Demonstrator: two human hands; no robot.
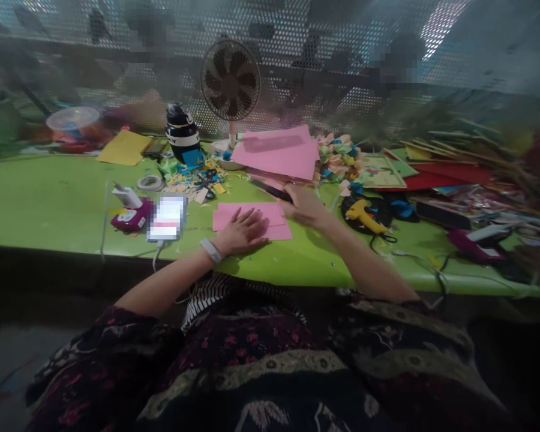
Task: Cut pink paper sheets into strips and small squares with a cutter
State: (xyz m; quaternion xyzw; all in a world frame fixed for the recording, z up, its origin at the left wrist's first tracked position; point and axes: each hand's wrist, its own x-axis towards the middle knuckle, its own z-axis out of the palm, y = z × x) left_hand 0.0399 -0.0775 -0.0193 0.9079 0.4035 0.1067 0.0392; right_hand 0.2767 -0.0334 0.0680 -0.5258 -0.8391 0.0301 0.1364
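Note:
My left hand lies flat with fingers spread on a folded pink paper sheet on the green table. My right hand is closed round a dark pen at the sheet's right far corner, the pen pointing left. A white band circles my left wrist. A stack of larger pink sheets lies just behind.
A small fan stands at the back. Scissors and paper scraps, a tape roll, a phone and a magenta box lie to the left. A yellow glue gun and coloured papers crowd the right.

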